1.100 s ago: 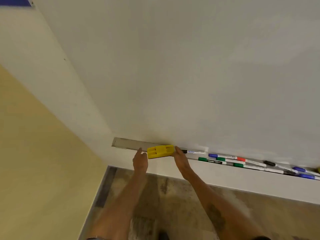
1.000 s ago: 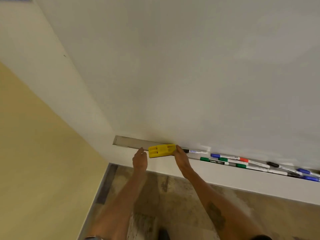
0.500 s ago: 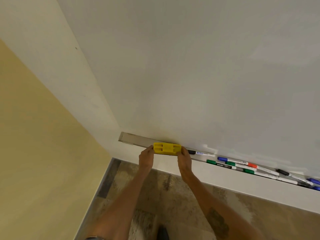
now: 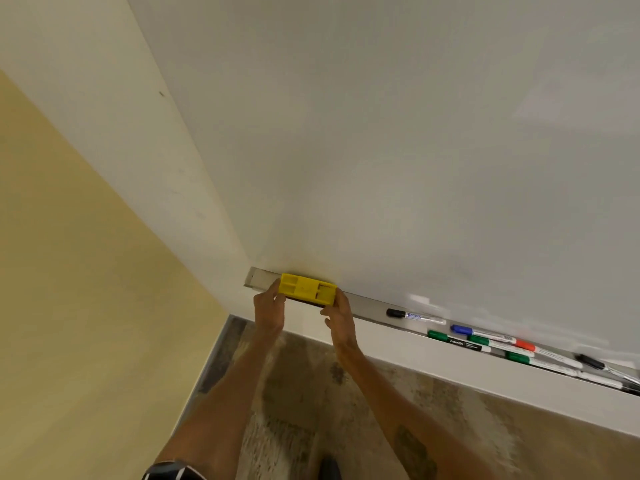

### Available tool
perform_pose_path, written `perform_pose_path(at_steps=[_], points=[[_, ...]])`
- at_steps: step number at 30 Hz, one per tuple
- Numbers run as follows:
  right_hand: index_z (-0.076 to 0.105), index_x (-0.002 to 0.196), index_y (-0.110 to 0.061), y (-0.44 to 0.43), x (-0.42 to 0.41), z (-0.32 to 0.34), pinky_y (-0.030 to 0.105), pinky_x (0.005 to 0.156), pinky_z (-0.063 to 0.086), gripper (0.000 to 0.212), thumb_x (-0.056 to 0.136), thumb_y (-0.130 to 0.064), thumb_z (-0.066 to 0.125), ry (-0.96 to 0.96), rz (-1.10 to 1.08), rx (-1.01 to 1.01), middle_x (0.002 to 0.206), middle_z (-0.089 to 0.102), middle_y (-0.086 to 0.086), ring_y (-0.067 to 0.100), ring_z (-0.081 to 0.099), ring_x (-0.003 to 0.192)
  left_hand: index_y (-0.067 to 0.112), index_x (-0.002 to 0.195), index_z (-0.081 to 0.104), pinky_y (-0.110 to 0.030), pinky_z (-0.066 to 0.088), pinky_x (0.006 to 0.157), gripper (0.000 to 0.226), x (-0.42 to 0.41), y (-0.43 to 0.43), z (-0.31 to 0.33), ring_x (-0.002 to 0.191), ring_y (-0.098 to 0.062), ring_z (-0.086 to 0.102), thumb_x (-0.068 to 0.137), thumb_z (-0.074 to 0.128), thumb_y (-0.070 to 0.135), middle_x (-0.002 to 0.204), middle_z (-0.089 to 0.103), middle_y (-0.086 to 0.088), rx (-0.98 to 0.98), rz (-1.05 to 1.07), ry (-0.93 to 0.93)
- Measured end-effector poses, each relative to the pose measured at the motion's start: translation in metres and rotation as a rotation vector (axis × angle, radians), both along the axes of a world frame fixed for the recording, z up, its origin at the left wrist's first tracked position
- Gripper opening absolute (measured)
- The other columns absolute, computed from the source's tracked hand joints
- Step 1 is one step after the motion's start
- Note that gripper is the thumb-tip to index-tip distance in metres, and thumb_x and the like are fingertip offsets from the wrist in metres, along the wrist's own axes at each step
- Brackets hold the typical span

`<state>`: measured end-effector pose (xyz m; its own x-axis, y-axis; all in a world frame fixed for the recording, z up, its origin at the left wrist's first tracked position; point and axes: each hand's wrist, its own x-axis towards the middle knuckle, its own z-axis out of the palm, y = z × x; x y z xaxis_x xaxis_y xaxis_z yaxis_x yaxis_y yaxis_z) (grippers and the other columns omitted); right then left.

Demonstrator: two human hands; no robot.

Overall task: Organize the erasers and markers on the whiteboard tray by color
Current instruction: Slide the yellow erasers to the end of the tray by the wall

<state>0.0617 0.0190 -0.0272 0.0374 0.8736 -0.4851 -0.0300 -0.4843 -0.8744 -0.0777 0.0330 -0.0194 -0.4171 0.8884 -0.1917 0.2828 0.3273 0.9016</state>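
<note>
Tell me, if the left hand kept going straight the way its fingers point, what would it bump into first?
The left hand already touches the yellow eraser at its left end. Pushing on, it would probably meet the whiteboard just behind the tray, though depth is hard to judge.

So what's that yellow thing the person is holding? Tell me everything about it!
The yellow eraser is a bright block that looks like plastic, with rectangular hollows moulded into its top. A dark strip, probably the wiping pad, shows along its lower edge. It lies lengthwise near the left end of the whiteboard tray. The left hand touches its left end and the right hand its right end. Nothing else touches it; the markers lie apart, farther right.
</note>
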Motion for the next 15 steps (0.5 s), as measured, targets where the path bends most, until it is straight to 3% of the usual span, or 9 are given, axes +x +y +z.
perform_pose_path(at_steps=[4,7,9,11,12,15], points=[[0.049,0.125,-0.034,0.011,-0.012,0.002,0.045,0.108,0.037,0.036,0.099,-0.009,0.045,0.062,0.082,-0.008,0.125,0.055,-0.003,0.028,0.051,0.124,-0.008,0.116,0.065,-0.03,0.034,0.069,0.026,-0.015,0.009,-0.012,0.07,-0.029,0.048,0.099,0.048,0.001,0.078,0.062,-0.03,-0.05,0.012,0.079],[0.047,0.125,-0.033,0.014,-0.015,-0.005,0.05,0.111,0.036,0.035,0.1,-0.009,0.043,0.052,0.099,-0.019,0.126,0.055,0.003,0.031,0.051,0.124,-0.007,0.127,0.058,-0.024,0.034,0.069,0.031,-0.016,0.012,-0.015,0.074,-0.029,0.049,0.099,0.049,0.001,0.082,0.063,-0.028,-0.045,-0.007,0.133],[0.044,0.137,-0.026,0.015,-0.016,-0.01,0.051,0.113,0.036,0.041,0.1,-0.009,0.042,0.045,0.099,-0.04,0.132,0.053,0.012,0.032,0.05,0.126,-0.001,0.131,0.054,-0.035,0.037,0.072,0.033,-0.015,0.014,-0.02,0.074,-0.028,0.047,0.098,0.049,-0.001,0.085,0.061,-0.026,-0.078,-0.057,0.154],[0.04,0.143,-0.023,0.014,-0.018,-0.012,0.051,0.113,0.035,0.045,0.1,-0.009,0.041,0.043,0.106,-0.053,0.135,0.052,0.015,0.032,0.049,0.127,0.003,0.111,0.057,-0.043,0.04,0.074,0.014,-0.016,0.016,-0.025,0.067,-0.025,0.047,0.1,0.048,0.006,0.078,0.052,-0.014,-0.138,0.007,0.05],[0.04,0.143,-0.024,0.014,-0.019,-0.012,0.051,0.113,0.036,0.045,0.1,-0.008,0.04,0.046,0.115,-0.052,0.134,0.052,0.014,0.031,0.049,0.126,0.002,0.107,0.055,-0.045,0.043,0.076,0.014,-0.016,0.016,-0.026,0.071,-0.028,0.051,0.102,0.047,0.013,0.082,0.05,-0.012,-0.175,0.043,0.013],[0.033,0.146,-0.025,0.014,-0.019,-0.011,0.05,0.114,0.035,0.052,0.099,-0.005,0.042,0.047,0.153,-0.053,0.139,0.046,0.009,0.03,0.044,0.131,0.013,0.144,0.039,-0.051,0.043,0.102,0.044,-0.018,0.018,-0.029,0.111,-0.041,0.053,0.104,0.042,0.03,0.124,0.045,-0.02,-0.337,-0.032,0.113]])
